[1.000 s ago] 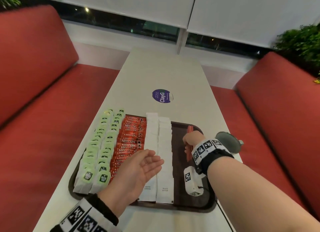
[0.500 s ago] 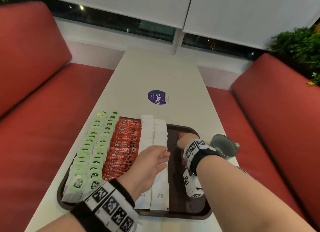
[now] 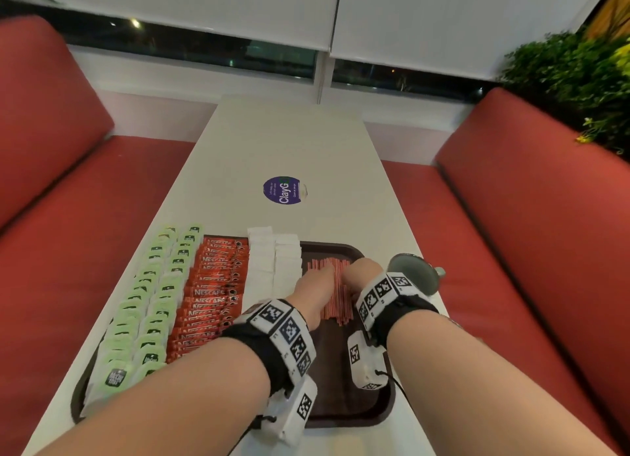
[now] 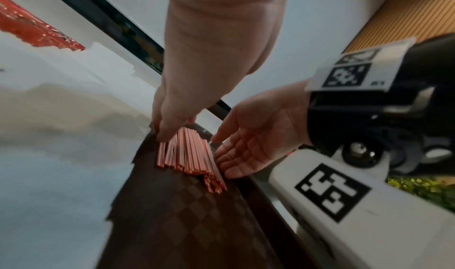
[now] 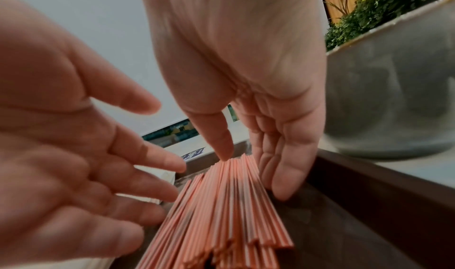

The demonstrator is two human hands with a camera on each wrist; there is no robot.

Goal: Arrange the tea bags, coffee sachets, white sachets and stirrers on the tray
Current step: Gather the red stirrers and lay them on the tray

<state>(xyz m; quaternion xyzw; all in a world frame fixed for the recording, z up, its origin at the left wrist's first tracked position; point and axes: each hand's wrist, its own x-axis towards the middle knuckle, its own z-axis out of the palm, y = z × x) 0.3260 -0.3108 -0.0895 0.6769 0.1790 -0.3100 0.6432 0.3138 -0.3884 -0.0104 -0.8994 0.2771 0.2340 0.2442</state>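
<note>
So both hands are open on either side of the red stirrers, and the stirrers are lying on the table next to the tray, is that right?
Not quite. The left hand and right hand are open on either side of the stirrers, but the stirrers lie on the tray, not on the table; the left wrist view shows it.

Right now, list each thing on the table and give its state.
Stirrers: loose bundle flat on the tray, between both hands.
Left hand: open, fingers straight beside the stirrers.
Right hand: open, fingers straight on their other side.
Tea bags: two rows.
Coffee sachets: overlapped row.
White sachets: two rows.
Tray: flat on the table.
Cup: beside the tray.
</note>
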